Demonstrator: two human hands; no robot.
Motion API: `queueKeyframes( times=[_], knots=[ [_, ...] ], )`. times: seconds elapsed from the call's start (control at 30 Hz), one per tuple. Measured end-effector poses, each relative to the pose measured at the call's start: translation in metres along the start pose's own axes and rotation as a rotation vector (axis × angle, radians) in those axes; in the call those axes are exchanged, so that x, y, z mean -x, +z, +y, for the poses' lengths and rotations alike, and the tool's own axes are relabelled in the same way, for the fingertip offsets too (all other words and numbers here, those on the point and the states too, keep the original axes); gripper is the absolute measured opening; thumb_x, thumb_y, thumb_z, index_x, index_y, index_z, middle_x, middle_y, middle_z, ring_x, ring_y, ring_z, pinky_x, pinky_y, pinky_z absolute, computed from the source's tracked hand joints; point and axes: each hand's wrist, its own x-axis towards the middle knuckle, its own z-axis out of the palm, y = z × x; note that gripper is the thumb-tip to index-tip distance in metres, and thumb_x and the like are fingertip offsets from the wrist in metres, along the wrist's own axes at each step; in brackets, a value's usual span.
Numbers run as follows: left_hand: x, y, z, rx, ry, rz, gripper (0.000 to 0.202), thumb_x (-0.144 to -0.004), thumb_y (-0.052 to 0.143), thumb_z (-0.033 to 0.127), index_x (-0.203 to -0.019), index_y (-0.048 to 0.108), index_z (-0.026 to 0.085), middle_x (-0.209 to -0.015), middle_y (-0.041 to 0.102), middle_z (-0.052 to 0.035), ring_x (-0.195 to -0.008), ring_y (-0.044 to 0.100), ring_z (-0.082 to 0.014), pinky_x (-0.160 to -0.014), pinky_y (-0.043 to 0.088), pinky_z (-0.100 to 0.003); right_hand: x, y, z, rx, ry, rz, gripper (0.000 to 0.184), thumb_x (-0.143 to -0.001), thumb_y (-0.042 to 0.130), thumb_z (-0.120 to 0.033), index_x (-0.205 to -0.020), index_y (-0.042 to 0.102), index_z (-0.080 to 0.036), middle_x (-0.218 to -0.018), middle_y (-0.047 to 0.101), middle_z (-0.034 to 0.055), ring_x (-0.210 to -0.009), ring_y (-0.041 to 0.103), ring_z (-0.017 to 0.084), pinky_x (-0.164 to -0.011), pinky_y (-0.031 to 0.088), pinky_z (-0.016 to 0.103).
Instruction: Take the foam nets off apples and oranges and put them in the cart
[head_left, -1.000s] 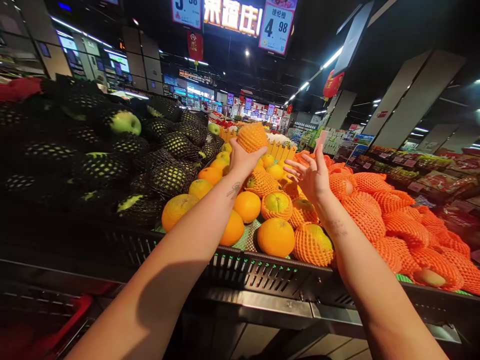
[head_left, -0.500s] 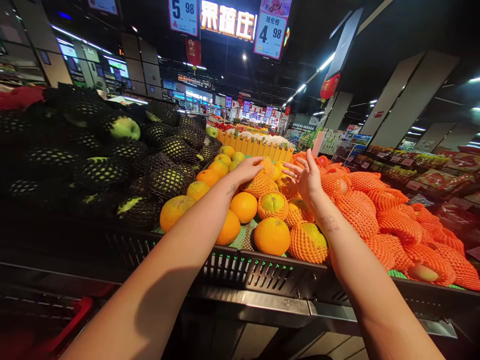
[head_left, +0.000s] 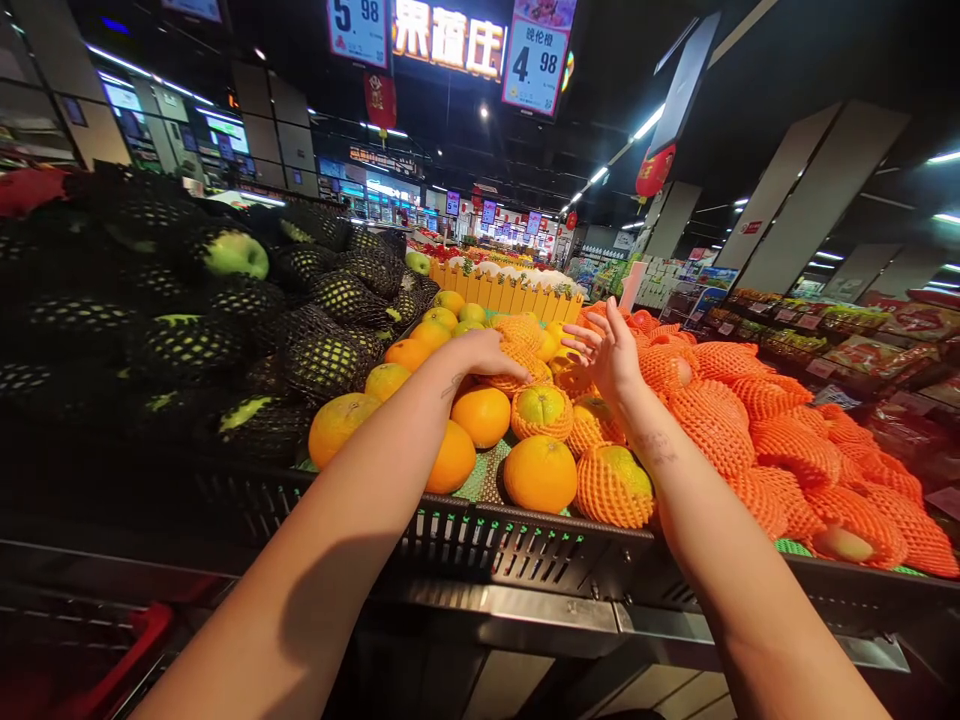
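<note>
My left hand (head_left: 484,355) reaches into the pile of oranges. Its thumb lies along the near side of an orange in an orange foam net (head_left: 531,368), and the other fingers curl behind, partly hidden. Just to the right, my right hand (head_left: 606,352) hovers over the netted fruit, fingers spread, palm turned left, holding nothing. Nearer to me sit bare oranges (head_left: 540,473) and netted oranges with greenish tops (head_left: 615,485). They lie on a green mat in a black slatted tray (head_left: 517,540).
Fruit in black nets (head_left: 330,365) is heaped on the left. Fruit in red-orange foam nets (head_left: 712,425) is piled on the right. A yellow picket fence (head_left: 502,290) stands behind the oranges. Price signs (head_left: 536,60) hang overhead. A red-edged cart (head_left: 127,660) shows at lower left.
My left hand has come down and its thumb now lies against a netted orange. My right hand stays almost in place. The view has shifted slightly.
</note>
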Motion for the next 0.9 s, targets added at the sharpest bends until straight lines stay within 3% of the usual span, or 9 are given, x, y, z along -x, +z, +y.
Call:
queueKeyframes(
  times=[0.07,0.13,0.3,0.37,0.43,0.5,0.63,0.7,0.9],
  knots=[
    [0.004,0.0,0.007,-0.103,-0.02,-0.003,0.042,-0.039,0.091,0.017,-0.068,0.061,0.022,-0.08,0.065,-0.0094,-0.11,0.063,-0.0386,-0.091,0.049,-0.037,-0.001,-0.001,0.0,-0.003,-0.011,-0.001,0.098,-0.063,0.071,-0.088,-0.135,0.052,-0.024,-0.106,0.073,0.0103,-0.093,0.07,0.024,-0.069,0.055,0.034],
    [0.008,0.0,0.013,-0.11,0.006,0.072,0.038,-0.047,0.091,0.026,-0.071,0.062,0.022,-0.08,0.066,-0.0091,-0.107,0.063,-0.0366,-0.09,0.049,-0.036,-0.002,-0.001,0.0,-0.002,-0.024,-0.004,0.098,-0.063,0.071,-0.089,-0.134,0.052,-0.024,-0.105,0.073,0.0105,-0.094,0.07,0.024,-0.069,0.055,0.034],
    [0.011,-0.007,0.027,-0.025,-0.09,0.573,0.047,-0.071,0.082,0.048,-0.104,0.06,0.021,-0.115,0.067,-0.0145,-0.117,0.062,-0.0357,-0.103,0.046,-0.042,-0.001,-0.002,-0.002,-0.021,-0.026,0.008,0.095,-0.062,0.072,-0.087,-0.131,0.052,-0.025,-0.101,0.073,0.0084,-0.094,0.07,0.024,-0.065,0.054,0.033],
    [0.012,-0.011,0.029,-0.039,-0.167,0.745,0.057,-0.077,0.08,0.047,-0.12,0.054,0.021,-0.134,0.059,-0.019,-0.125,0.058,-0.0378,-0.108,0.042,-0.046,-0.001,-0.001,-0.003,-0.034,-0.016,0.016,0.092,-0.061,0.073,-0.085,-0.128,0.053,-0.025,-0.101,0.073,0.0084,-0.093,0.07,0.023,-0.065,0.054,0.032],
    [0.012,-0.013,0.028,-0.068,-0.235,0.832,0.068,-0.079,0.08,0.043,-0.133,0.046,0.021,-0.146,0.048,-0.0232,-0.132,0.054,-0.0405,-0.11,0.04,-0.049,0.0,0.0,-0.003,-0.041,-0.007,0.017,0.09,-0.06,0.075,-0.084,-0.123,0.053,-0.024,-0.102,0.073,0.009,-0.092,0.07,0.022,-0.065,0.054,0.031],
    [0.012,-0.014,0.023,-0.133,-0.287,0.809,0.074,-0.078,0.08,0.038,-0.139,0.041,0.021,-0.151,0.041,-0.0256,-0.135,0.05,-0.0446,-0.109,0.04,-0.052,0.0,0.001,-0.003,-0.048,-0.004,0.018,0.088,-0.059,0.076,-0.083,-0.12,0.054,-0.023,-0.103,0.073,0.0094,-0.091,0.069,0.022,-0.066,0.054,0.031],
    [0.009,-0.013,0.011,-0.35,-0.341,0.479,0.083,-0.073,0.083,0.026,-0.145,0.041,0.02,-0.155,0.036,-0.0282,-0.136,0.047,-0.0525,-0.104,0.042,-0.058,0.001,0.001,-0.004,-0.062,0.0,0.032,0.084,-0.059,0.077,-0.081,-0.116,0.054,-0.023,-0.106,0.073,0.0093,-0.091,0.069,0.021,-0.068,0.054,0.03],
    [0.007,-0.012,0.008,-0.421,-0.341,0.371,0.086,-0.075,0.08,0.024,-0.15,0.039,0.02,-0.157,0.034,-0.028,-0.138,0.045,-0.0527,-0.105,0.042,-0.058,0.001,0.001,-0.005,-0.053,0.002,0.028,0.084,-0.06,0.076,-0.081,-0.116,0.054,-0.024,-0.106,0.072,0.009,-0.091,0.069,0.021,-0.068,0.054,0.03],
    [-0.001,-0.008,0.007,-0.535,-0.471,0.433,0.094,-0.087,0.075,0.032,-0.163,0.02,0.016,-0.167,0.028,-0.0257,-0.151,0.036,-0.0424,-0.119,0.036,-0.049,-0.009,-0.006,0.002,0.069,0.015,-0.005,0.074,-0.065,0.076,-0.078,-0.112,0.057,-0.025,-0.104,0.072,0.0071,-0.09,0.068,0.02,-0.067,0.052,0.028]
  ],
)
